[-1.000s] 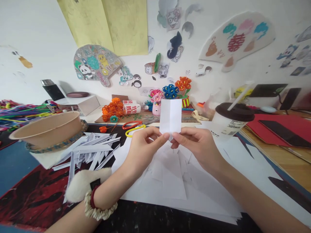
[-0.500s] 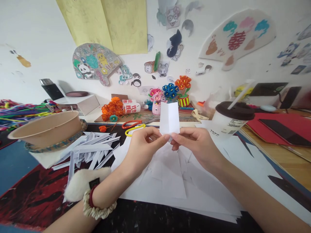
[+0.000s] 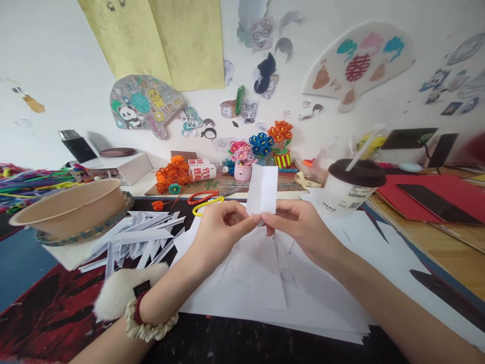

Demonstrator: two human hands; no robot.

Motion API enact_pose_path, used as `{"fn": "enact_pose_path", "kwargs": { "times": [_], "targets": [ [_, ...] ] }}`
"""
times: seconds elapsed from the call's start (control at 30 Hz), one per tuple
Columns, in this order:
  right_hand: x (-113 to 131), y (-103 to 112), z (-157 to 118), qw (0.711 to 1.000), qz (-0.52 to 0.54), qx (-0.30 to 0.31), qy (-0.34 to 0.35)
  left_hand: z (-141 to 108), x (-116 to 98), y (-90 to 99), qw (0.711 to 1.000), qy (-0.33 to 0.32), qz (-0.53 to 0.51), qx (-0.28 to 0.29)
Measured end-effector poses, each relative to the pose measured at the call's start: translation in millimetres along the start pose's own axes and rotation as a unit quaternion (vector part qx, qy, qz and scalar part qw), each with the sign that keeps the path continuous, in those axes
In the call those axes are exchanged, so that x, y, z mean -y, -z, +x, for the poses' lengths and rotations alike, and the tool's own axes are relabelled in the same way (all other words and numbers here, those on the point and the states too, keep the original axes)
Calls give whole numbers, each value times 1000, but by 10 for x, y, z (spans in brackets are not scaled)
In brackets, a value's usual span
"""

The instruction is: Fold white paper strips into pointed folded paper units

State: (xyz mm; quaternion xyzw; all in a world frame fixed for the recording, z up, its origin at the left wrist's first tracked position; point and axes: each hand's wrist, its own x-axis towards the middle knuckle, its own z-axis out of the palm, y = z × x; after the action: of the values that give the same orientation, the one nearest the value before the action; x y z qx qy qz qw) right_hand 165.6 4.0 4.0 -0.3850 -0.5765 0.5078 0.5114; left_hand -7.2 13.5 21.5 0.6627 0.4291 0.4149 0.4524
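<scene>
A small piece of white paper (image 3: 262, 189) with a lengthwise crease stands upright between my two hands. My left hand (image 3: 229, 227) pinches its lower left corner between thumb and fingers. At the lower right corner, my right hand (image 3: 293, 222) pinches it the same way, and the two thumbs nearly meet. Beneath the hands lie loose white paper sheets (image 3: 269, 283). Left of them is a heap of narrow folded paper strips (image 3: 144, 235). Scissors (image 3: 206, 202) with red and yellow handles lie just beyond my left hand.
A beige basin (image 3: 68, 207) stands at the left, near a white fluffy object (image 3: 121, 290) by my left wrist. To the right is a lidded cup (image 3: 350, 187) with a straw. Orange craft flowers (image 3: 174, 174) and flower pots line the back, before a dark thermos (image 3: 78, 146).
The view has shifted slightly, so most things sit a little further left. The paper has turned a bit and its crease looks flatter; both hands keep their pinch on it.
</scene>
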Motion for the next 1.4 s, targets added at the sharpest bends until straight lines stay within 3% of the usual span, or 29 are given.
{"fn": "enact_pose_path", "kwargs": {
  "times": [0.23, 0.47, 0.77, 0.93, 1.07, 1.17, 1.4],
  "targets": [
    [-15, -12, -2, 1000, 7, -6, 10, 8, 1, 9, 999, -14, 36, 9],
    [-47, -7, -3, 999, -2, -36, 34, 14, -34, 32, 987, -73, 139, -21],
    [-20, -12, -7, 999, 1, -42, 30, -3, -9, 30, 998, -55, 32, -21],
    [-20, -12, -4, 998, 3, -54, 27, -1, -39, 21, 996, -48, 69, -19],
    [-9, -5, 2, 997, 3, -74, 26, -10, -61, -22, 995, -51, 88, 19],
    [8, -13, -1, 997, 14, -75, 23, -34, -45, -67, 996, -35, 70, 42],
    [3, -36, -3, 997, 31, -69, 15, -61, -8, -111, 999, -5, -5, 37]
  ]
}}
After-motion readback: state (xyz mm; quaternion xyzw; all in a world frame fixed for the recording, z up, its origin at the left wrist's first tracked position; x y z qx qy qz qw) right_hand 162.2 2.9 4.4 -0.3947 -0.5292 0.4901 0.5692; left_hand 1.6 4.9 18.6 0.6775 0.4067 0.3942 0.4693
